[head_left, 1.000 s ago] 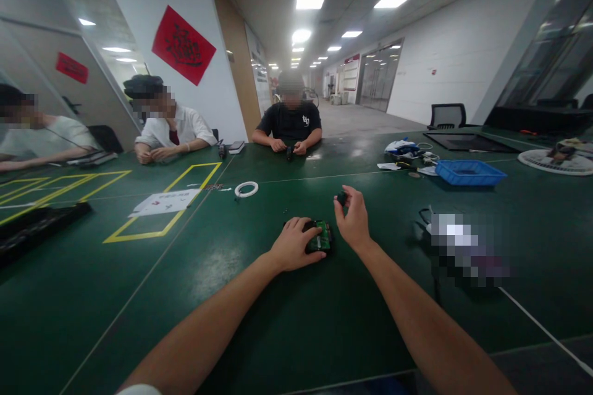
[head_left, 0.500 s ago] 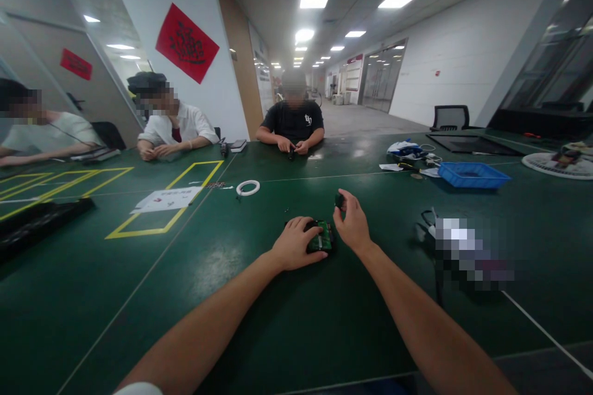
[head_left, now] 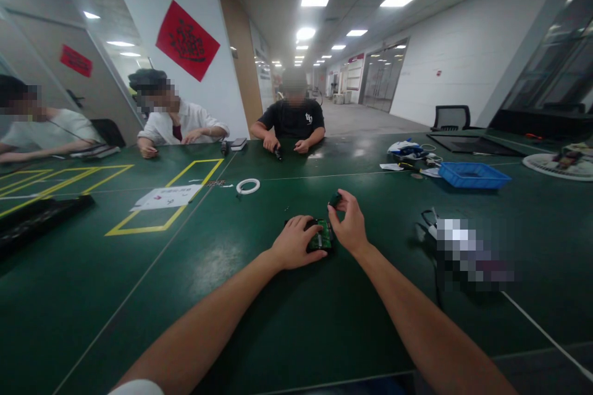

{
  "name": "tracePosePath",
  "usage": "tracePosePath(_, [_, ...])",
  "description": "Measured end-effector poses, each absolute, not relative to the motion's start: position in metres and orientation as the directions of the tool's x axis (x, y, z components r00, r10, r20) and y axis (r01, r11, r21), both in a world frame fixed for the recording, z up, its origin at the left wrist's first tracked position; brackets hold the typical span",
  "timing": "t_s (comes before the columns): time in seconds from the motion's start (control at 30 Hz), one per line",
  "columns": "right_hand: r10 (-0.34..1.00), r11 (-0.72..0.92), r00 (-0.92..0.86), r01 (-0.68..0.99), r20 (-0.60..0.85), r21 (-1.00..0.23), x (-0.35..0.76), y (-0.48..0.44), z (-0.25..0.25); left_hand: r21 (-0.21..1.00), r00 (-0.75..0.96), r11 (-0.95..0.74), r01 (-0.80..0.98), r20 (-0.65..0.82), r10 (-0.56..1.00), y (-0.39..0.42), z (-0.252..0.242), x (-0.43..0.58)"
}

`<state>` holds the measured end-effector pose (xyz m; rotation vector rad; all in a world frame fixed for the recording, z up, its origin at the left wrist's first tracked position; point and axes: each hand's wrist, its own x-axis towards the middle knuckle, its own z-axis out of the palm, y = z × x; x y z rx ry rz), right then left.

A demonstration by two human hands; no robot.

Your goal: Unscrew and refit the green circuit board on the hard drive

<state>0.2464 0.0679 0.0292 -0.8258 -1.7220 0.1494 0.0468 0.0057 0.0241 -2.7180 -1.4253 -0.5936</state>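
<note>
My left hand (head_left: 296, 243) lies over a green circuit board (head_left: 325, 236) in a dark casing on the table. Its thumb is along the near edge and its fingers reach across the board and the far side, gripping it and covering the left part. Just above the board's right end is my right hand (head_left: 349, 222), thumb and fingertips pinched on a small dark part (head_left: 335, 199). That part looks blocky and dark green or black; it is too small to tell its kind. It is apart from the board.
On the green table (head_left: 259, 321) a white ring (head_left: 248, 186) and a paper sheet (head_left: 163, 198) lie to the left. A blue tray (head_left: 474, 175) and a blurred-out object (head_left: 467, 250) are to the right. Opposite sits a person (head_left: 293, 114); two more sit at left.
My right hand has shifted slightly left and tilted the small dark part over. My left hand stays on the board. The person opposite has moved their hands apart.
</note>
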Motion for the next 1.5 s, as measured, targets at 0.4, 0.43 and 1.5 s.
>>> tracePosePath(0.4, [0.589, 0.742, -0.114, 0.47, 0.8, -0.478, 0.247, 0.066, 0.033, 0.158, 0.509, -0.585, 0.796, 0.35, 0.786, 0.005, 0.025, 0.047])
tracePosePath(0.43, [0.585, 0.743, -0.12, 0.475, 0.802, -0.471, 0.247, 0.065, 0.034, 0.156, 0.508, -0.585, 0.796, 0.354, 0.786, 0.005, 0.025, 0.047])
tracePosePath(1.5, [0.538, 0.748, -0.114, 0.521, 0.835, -0.411, 0.25, 0.063, 0.044, 0.204, 0.581, -0.657, 0.726, 0.328, 0.745, 0.007, 0.032, 0.042])
